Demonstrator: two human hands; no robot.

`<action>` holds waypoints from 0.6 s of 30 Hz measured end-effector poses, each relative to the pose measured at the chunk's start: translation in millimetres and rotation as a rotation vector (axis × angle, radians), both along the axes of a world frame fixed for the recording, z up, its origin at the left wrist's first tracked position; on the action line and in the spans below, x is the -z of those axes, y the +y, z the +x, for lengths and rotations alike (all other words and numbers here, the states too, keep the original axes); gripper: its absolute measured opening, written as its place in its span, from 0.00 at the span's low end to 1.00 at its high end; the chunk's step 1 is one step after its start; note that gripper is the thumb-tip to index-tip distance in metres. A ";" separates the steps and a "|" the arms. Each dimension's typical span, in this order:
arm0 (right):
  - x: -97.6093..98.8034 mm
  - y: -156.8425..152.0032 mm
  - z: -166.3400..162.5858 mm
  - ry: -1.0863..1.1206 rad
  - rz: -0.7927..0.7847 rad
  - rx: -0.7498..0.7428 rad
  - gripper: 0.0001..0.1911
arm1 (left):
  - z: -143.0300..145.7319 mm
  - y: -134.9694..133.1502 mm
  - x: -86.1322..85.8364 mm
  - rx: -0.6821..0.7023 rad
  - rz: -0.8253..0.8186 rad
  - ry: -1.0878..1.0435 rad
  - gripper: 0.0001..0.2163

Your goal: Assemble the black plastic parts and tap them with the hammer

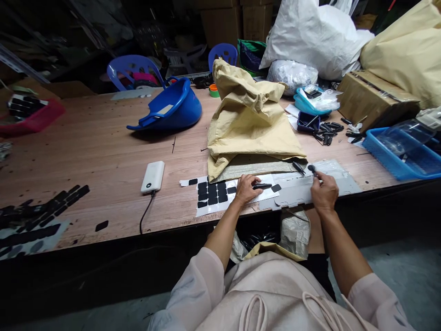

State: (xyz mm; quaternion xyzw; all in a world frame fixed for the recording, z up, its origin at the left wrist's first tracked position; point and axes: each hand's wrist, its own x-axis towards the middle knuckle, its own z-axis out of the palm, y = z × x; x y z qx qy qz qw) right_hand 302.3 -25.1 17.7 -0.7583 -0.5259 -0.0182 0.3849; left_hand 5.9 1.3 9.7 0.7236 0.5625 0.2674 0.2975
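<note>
My left hand [245, 188] rests on a white backing sheet [206, 209] that carries several black adhesive pads [212, 194]. Its fingers are curled around a slim black part [262, 186] lying on the sheet. My right hand [324, 191] hovers over a grey card sheet [296, 193] at the table's front edge. Thumb and fingers pinch a small black part [312, 168] with a round head. Another black stick-like part [298, 167] lies just left of it.
A crumpled yellow cloth bag [248, 115] sits right behind the sheets. A white power bank [153, 176] with its cable lies to the left. A blue basket [168, 108], blue trays [399, 156], a cardboard box [375, 99] and more black pads [41, 211] surround the work spot.
</note>
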 end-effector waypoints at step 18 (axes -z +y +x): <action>13.2 7.7 25.5 -0.033 0.001 0.170 0.24 | -2.5 -1.7 -1.5 0.005 0.000 -0.035 0.14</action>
